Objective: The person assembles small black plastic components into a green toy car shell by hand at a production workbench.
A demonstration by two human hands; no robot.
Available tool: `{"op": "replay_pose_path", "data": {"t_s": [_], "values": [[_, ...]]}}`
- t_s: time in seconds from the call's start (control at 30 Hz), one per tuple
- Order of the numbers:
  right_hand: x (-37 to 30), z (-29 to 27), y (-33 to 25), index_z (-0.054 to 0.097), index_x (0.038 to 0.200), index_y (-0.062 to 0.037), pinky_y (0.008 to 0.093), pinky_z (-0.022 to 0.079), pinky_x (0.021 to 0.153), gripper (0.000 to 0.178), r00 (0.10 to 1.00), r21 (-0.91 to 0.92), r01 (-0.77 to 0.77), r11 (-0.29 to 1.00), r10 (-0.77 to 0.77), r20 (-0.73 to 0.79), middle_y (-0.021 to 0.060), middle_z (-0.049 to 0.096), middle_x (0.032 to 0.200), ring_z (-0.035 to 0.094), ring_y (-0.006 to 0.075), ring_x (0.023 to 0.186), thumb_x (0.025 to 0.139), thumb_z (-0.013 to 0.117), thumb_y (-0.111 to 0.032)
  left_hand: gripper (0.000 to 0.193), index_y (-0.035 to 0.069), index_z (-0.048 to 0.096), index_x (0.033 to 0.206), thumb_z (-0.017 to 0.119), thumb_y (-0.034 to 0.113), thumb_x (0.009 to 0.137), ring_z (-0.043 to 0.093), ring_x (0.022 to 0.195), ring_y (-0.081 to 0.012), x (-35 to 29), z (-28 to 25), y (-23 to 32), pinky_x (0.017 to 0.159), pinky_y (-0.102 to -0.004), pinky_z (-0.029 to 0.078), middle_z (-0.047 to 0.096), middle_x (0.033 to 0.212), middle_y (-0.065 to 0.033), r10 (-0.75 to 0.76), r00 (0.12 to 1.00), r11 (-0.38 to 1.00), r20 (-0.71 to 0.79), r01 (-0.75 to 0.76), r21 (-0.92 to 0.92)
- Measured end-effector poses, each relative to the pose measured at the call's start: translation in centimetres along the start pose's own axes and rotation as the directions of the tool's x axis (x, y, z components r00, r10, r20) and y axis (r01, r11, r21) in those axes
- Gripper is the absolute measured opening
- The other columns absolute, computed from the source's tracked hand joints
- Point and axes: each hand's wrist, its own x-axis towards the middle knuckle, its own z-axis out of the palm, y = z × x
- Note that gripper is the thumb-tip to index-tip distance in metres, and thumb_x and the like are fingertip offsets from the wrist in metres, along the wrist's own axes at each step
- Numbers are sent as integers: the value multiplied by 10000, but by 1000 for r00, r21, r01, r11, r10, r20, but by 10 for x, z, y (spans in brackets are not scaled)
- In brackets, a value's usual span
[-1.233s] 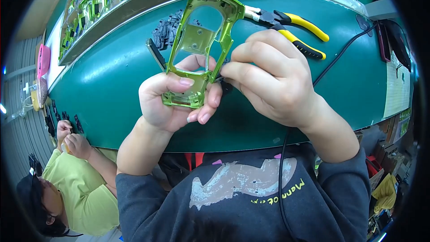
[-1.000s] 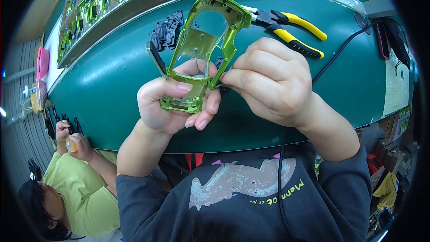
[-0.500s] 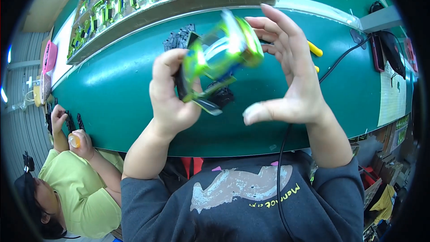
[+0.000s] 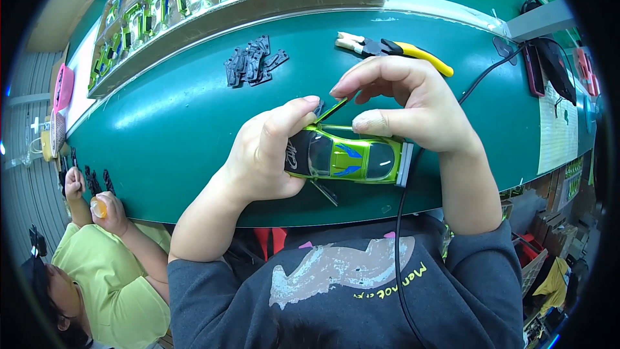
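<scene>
A green toy car body [image 4: 349, 155] with blue roof markings and a dark hood is held level above the table, roof up. My left hand [image 4: 261, 155] grips it by the hood end, fingers wrapped round the front. Both side doors stand swung out; the far door [image 4: 332, 111] sticks up between my hands, and the near door [image 4: 325, 192] points toward me. My right hand [image 4: 413, 100] curves over the far side with thumb and fingers apart. Its index fingertip is at the far door's tip, and its thumb lies by the car's side.
Small black plastic parts [image 4: 248, 64] lie heaped beyond my left hand. Yellow-handled pliers [image 4: 413, 52] rest behind my right hand. A carton [image 4: 258, 3] of green car bodies stands at the back. A black cable [image 4: 402, 220] runs past the car. At left, a co-worker [image 4: 110, 271] holds something orange.
The car body has turned from a blurred tilt to lying level, roof up, and is lower. My right hand has come in toward its far door. The pliers and black parts are now uncovered.
</scene>
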Motion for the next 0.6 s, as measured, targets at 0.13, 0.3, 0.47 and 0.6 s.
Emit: {"op": "replay_pose_path", "data": {"t_s": [0.13, 0.3, 0.47, 0.6], "values": [[2, -3, 4, 700, 992, -1, 307, 519, 870, 256, 999, 8, -14, 1000, 14, 46, 101, 680, 1041, 657, 185, 973, 750, 777, -24, 829, 10, 423, 1326, 765, -36, 572, 678, 815, -305, 6, 1, 5, 741, -378, 549, 665, 1015, -164, 34, 999, 999, 14, -34, -37], [0, 1, 4, 718, 899, 1, 293, 526, 764, 190, 975, -210, 220, 953, -211, 65, 92, 713, 866, 682, 188, 840, 734, 803, -38, 868, 8, 388, 1356, 769, -37, 577, 659, 745, -296, 9, 2, 12, 705, -362, 538, 648, 881, -142, 7, 999, 992, 43, -2, -123], [-4, 3, 2, 710, 871, 0, 306, 540, 739, 156, 966, -259, 258, 931, -253, 53, 117, 721, 867, 701, 226, 813, 732, 780, -11, 794, -49, 267, 1388, 692, -73, 717, 640, 758, -231, 9, -2, 16, 704, -314, 487, 657, 943, -186, 2, 994, 986, 111, 16, -164], [-6, 4, 2, 712, 851, 3, 306, 551, 696, 176, 959, -303, 285, 909, -272, 82, 125, 718, 838, 708, 243, 787, 686, 765, 36, 822, -37, 327, 1370, 735, -45, 656, 656, 758, -266, 7, 0, 17, 705, -341, 519, 649, 1025, -200, 18, 996, 985, 84, -3, -170]]}}
